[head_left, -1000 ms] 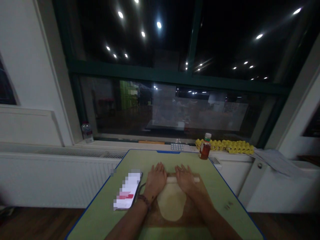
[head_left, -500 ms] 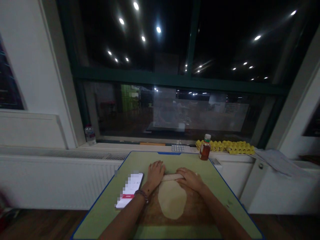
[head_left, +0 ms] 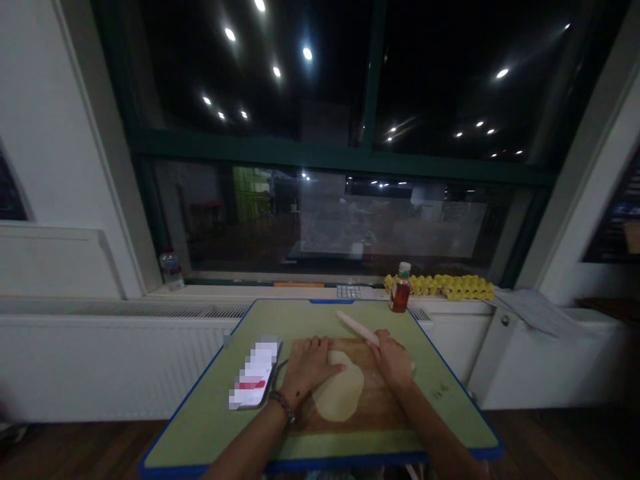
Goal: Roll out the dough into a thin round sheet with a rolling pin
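Observation:
A thin, flat sheet of dough point(head_left: 343, 393) lies on a wooden board point(head_left: 383, 410) in front of me. My left hand point(head_left: 311, 365) is spread over the dough's upper left edge, its thumb reaching across the top. A pale rolling pin point(head_left: 354, 325) is gripped near its right end by my right hand point(head_left: 391, 360). It slants up and to the left, past the board's far edge, apart from the dough. Part of the pin is hidden under my right fingers.
A lit phone point(head_left: 257, 373) lies left of the board on the green table point(head_left: 200, 427). At the table's far right corner stands a bottle of reddish-brown liquid point(head_left: 400, 291). Behind, the sill holds a yellow egg tray point(head_left: 450, 287), a clear bottle point(head_left: 171, 270) and papers point(head_left: 537, 311).
My left hand has left the rolling pin and come down onto the dough. My right hand has moved the pin off the dough and turned it to a slant. The view has shifted slightly.

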The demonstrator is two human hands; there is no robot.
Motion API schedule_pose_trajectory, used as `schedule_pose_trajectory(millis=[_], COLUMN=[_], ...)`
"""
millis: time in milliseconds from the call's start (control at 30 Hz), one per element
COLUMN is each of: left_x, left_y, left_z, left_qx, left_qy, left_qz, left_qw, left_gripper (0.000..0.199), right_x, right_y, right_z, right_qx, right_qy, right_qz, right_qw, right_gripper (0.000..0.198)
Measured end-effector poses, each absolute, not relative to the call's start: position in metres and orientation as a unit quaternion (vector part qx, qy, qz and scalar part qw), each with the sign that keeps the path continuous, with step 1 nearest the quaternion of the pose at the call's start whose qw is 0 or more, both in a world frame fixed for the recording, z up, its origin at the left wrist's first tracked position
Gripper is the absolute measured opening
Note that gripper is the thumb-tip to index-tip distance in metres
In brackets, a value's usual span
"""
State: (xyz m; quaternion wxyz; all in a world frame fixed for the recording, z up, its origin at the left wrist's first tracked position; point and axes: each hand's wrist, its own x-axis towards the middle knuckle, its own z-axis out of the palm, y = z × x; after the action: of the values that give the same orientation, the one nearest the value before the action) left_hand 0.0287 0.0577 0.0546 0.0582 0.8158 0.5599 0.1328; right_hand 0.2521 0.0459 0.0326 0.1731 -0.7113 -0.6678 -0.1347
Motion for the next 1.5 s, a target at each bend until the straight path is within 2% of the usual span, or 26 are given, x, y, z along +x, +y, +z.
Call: schedule_pose_trajectory(millis=[100, 233, 300, 467, 567, 700, 767, 867, 933, 1033, 1200, 1333, 1500], left_x=[0.028, 0.024, 0.022, 0.020, 0.014, 0.004, 0.003, 0.010, 0.017, 0.026, 0.025, 0.025, 0.031], left_y=[0.064, 0.069, 0.067, 0.052, 0.040, 0.026, 0.023, 0.029, 0.036, 0.045, 0.039, 0.042, 0.075], left_z=[0.064, 0.072, 0.070, 0.058, 0.064, 0.091, 0.103, 0.104, 0.092, 0.065, 0.034, 0.032, 0.044], left_qx=[0.811, 0.814, 0.815, 0.806, 0.786, 0.752, 0.742, 0.765, 0.797, 0.798, 0.795, 0.806, 0.793], left_qy=[0.565, 0.543, 0.546, 0.577, 0.614, 0.658, 0.667, 0.624, 0.573, 0.563, 0.571, 0.551, 0.586], left_qz=[0.116, 0.102, 0.108, 0.111, 0.070, 0.028, 0.058, 0.136, 0.172, 0.208, 0.194, 0.200, 0.157], left_qw=[0.099, 0.178, 0.164, 0.069, 0.012, -0.013, -0.042, -0.085, -0.076, -0.054, -0.063, -0.088, -0.059], left_gripper=[0.061, 0.036, 0.033, 0.042, 0.043, 0.045, 0.051, 0.070, 0.068, 0.054, 0.048, 0.046, 0.051], right_x=[0.249, 0.250, 0.252, 0.251, 0.249, 0.244, 0.242, 0.240, 0.240, 0.242, 0.237, 0.220, 0.202], right_y=[0.045, 0.046, 0.046, 0.042, 0.038, 0.033, 0.031, 0.030, 0.030, 0.029, 0.019, 0.025, 0.053], right_z=[0.032, 0.033, 0.034, 0.037, 0.036, 0.033, 0.034, 0.039, 0.041, 0.039, 0.020, 0.014, 0.036], right_qx=[-0.703, -0.709, -0.705, -0.633, -0.571, -0.527, -0.518, -0.515, -0.510, -0.494, -0.519, -0.567, -0.642], right_qy=[-0.678, -0.672, -0.674, -0.736, -0.792, -0.829, -0.836, -0.841, -0.844, -0.853, -0.832, -0.796, -0.752], right_qz=[-0.129, -0.113, -0.101, -0.053, -0.029, -0.010, 0.001, 0.013, 0.010, -0.006, -0.065, -0.145, -0.104], right_qw=[0.171, 0.181, 0.197, 0.233, 0.215, 0.188, 0.183, 0.169, 0.163, 0.167, 0.184, 0.152, 0.104], right_gripper=[0.025, 0.025, 0.024, 0.026, 0.028, 0.034, 0.034, 0.032, 0.035, 0.040, 0.042, 0.047, 0.046])
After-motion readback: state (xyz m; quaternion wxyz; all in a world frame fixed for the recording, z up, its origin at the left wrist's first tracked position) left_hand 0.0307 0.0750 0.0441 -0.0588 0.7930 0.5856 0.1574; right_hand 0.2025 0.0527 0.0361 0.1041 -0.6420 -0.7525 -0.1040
